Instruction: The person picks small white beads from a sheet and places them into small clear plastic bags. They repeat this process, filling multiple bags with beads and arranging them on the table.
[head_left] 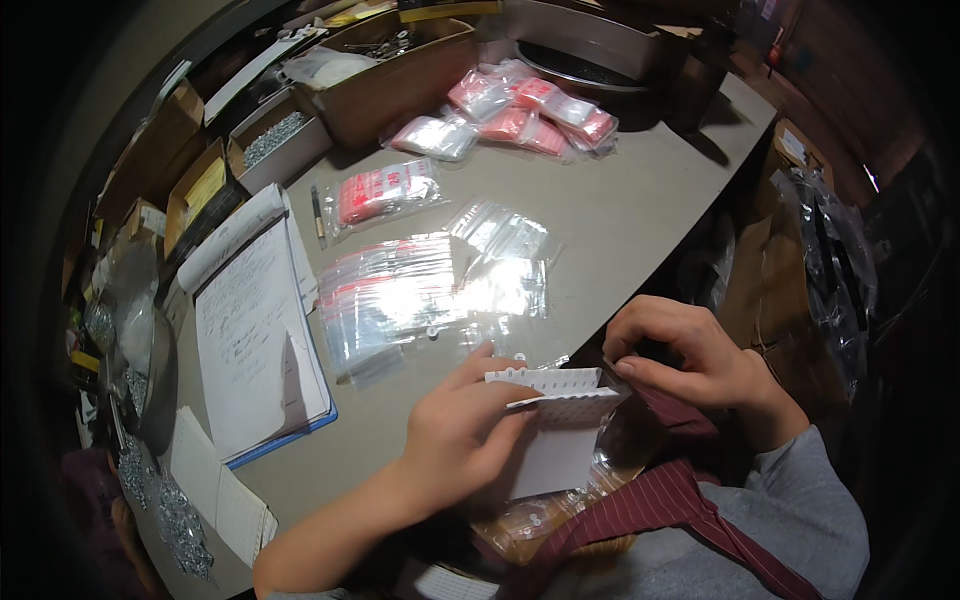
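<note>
My left hand (455, 430) grips a folded white sheet of stickers (555, 450), printed with rows of small marks, above my lap at the table's near edge. Just right of the sheet, my right hand (680, 350) is curled with thumb and forefinger pressed together; anything in that pinch is too small to make out. Beyond the left hand lie overlapping clear zip bags with red strips (390, 290), and more clear bags (500, 260) beside them. A small round white sticker (432, 333) shows on one of the bags.
Packed red-and-clear bag bundles (540, 110) lie farther back, with another bundle (385, 190) nearer. A clipboard with written paper (250, 330) and a pen (318, 215) are at left. Boxes of small metal parts (275, 140) line the far-left edge. A cardboard box (770, 270) stands right.
</note>
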